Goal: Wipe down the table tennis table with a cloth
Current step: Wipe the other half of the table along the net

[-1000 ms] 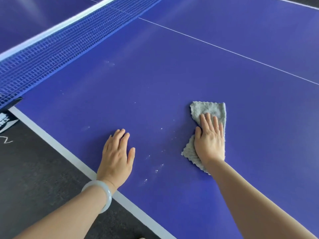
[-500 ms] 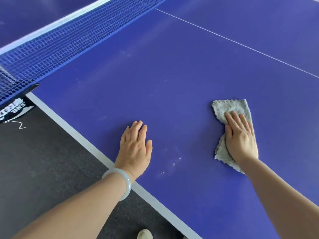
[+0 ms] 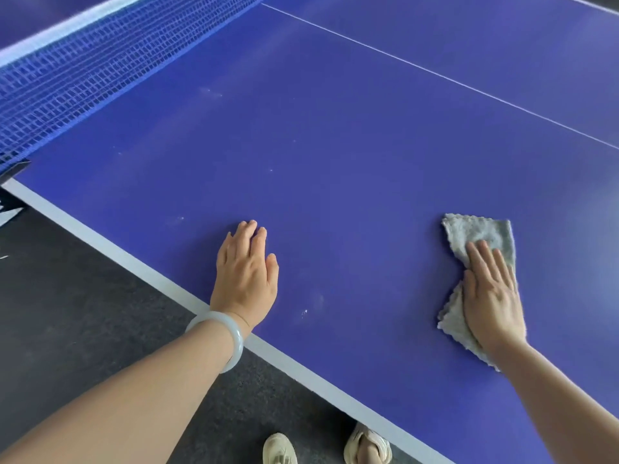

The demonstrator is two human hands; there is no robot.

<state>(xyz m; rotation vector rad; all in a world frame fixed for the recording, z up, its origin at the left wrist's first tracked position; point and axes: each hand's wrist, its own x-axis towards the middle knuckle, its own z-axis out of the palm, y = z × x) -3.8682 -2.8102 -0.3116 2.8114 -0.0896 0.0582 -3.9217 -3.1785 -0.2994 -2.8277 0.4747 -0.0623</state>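
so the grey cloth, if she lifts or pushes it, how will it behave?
The cloth is probably floppy: it lies bunched and pinched in under the right hand, so it would droop if lifted. It looks thin and light. Pushed flat-handed on the smooth table, it likely slides, though loose corners may fold.

Fuzzy grey cloth (image 3: 475,234); smooth table (image 3: 335,162)

The left hand (image 3: 246,272) lay flat, palm down, fingers together and pointing away from the body, just inside the near edge of the table (image 3: 335,162). Its bare forearm reached in from the lower left. The right hand (image 3: 492,296) pressed palm down with fingers extended on the cloth (image 3: 475,231), well apart from the left, its bare forearm entering from the lower right corner.
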